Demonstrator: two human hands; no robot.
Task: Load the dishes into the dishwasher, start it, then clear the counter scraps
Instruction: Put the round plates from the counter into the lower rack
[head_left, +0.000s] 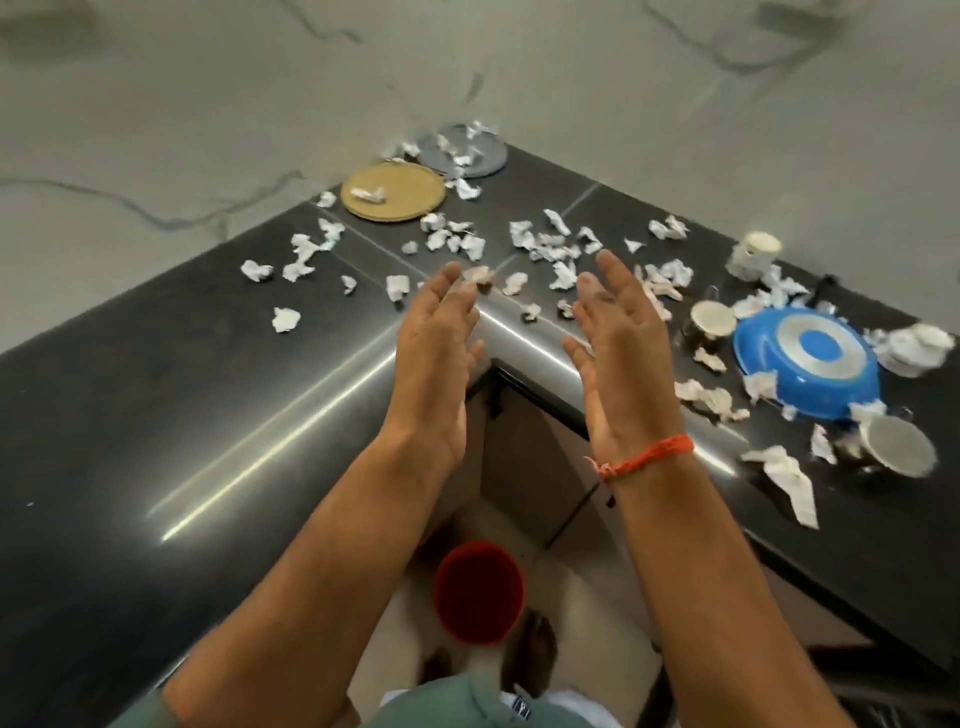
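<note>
Torn white paper scraps (540, 244) litter a black L-shaped desk (171, 395), thickest around its inner corner and along the right-hand arm. Among them sit the dishes: a blue bowl (808, 358), upside down near the right arm's front edge; a tan plate (393, 192) and a grey plate (462, 151) side by side toward the far corner, each carrying scraps; a steel cup (709, 319) just left of the bowl; a white cup (756, 252) farther back; another cup (896, 449) on its side at the front edge to the right of the bowl; and a white dish (917, 348) on the bowl's far side. Above the inner corner, the left hand (434, 358) and the right hand (623, 348) hover apart, palms facing each other, fingers straight and spread, holding nothing. An orange thread (649, 454) circles the right wrist. Below, on the pale floor (561, 587) between the desk's two arms, stands a red bucket (478, 592), with bare feet (535, 652) just beside it.
</note>
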